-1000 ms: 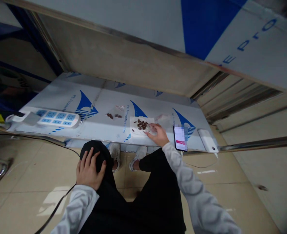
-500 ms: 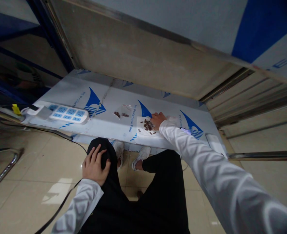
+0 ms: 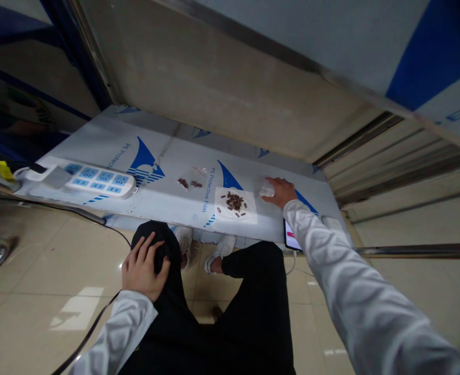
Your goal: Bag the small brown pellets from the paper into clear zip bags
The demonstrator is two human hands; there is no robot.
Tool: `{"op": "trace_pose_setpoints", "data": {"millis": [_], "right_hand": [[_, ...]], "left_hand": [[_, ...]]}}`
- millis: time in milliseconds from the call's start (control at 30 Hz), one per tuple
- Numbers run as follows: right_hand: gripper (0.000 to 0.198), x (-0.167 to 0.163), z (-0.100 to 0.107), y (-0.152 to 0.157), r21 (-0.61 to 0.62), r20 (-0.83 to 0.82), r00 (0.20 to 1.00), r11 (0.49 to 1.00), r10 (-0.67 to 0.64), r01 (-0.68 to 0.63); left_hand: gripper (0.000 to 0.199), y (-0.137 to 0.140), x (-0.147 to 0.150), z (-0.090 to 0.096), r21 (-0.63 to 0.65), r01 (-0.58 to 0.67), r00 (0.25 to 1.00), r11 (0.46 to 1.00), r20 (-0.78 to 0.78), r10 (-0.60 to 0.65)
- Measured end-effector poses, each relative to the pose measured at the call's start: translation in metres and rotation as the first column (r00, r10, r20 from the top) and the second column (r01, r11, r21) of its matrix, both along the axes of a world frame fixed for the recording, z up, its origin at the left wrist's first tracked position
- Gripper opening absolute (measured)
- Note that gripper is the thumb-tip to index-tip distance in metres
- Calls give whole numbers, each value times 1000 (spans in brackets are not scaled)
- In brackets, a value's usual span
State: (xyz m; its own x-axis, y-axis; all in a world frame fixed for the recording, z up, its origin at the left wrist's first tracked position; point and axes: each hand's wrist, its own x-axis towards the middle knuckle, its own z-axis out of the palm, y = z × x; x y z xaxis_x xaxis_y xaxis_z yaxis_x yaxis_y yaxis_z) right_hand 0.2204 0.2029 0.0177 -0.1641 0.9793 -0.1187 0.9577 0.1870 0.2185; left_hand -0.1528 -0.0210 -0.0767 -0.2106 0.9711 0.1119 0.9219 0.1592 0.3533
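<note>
My left hand (image 3: 144,268) rests on my left knee, fingers spread and holding nothing. Over the bench, my right hand (image 3: 282,192) has its thumb and fingers closed around a crumpled, see-through plastic bag (image 3: 266,189); whether it is one bag or several I cannot tell. To the left of that hand, a white paper sheet (image 3: 249,214) carries a pile of small brown cylindrical pieces (image 3: 234,202), with a few strays around it. Further left lie two small clear bags of brown pieces (image 3: 183,183) and a flat clear bag (image 3: 200,170).
A film-covered metal bench (image 3: 167,200) spans the front. On its left lies a white power strip (image 3: 100,179) with an adapter and cable. A phone (image 3: 292,237) with a lit screen sits under my right forearm, near a white box (image 3: 333,225). An overhead panel (image 3: 350,41) hangs close above.
My right hand has moved right, from the brown pile to the clear plastic bag, and closed on it. The phone screen now shows more. My left hand stays on the knee.
</note>
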Motion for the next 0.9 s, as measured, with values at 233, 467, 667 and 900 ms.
{"op": "trace_pose_setpoints", "data": {"millis": [233, 467, 667, 900], "right_hand": [[70, 32, -34, -7, 40, -229, 928, 950, -294, 311], [83, 36, -33, 5, 47, -272, 931, 963, -245, 267], [61, 34, -18, 2, 222, -318, 926, 933, -205, 283], [56, -1, -71, -50, 109, -266, 944, 967, -196, 231]], "left_hand": [[37, 1, 1, 2, 0, 5, 1000, 1000, -7, -5], [37, 1, 2, 4, -21, -3, 1000, 1000, 23, 4], [36, 1, 1, 3, -8, -3, 1000, 1000, 20, 4], [37, 0, -1, 2, -6, 4, 1000, 1000, 16, -4]]}}
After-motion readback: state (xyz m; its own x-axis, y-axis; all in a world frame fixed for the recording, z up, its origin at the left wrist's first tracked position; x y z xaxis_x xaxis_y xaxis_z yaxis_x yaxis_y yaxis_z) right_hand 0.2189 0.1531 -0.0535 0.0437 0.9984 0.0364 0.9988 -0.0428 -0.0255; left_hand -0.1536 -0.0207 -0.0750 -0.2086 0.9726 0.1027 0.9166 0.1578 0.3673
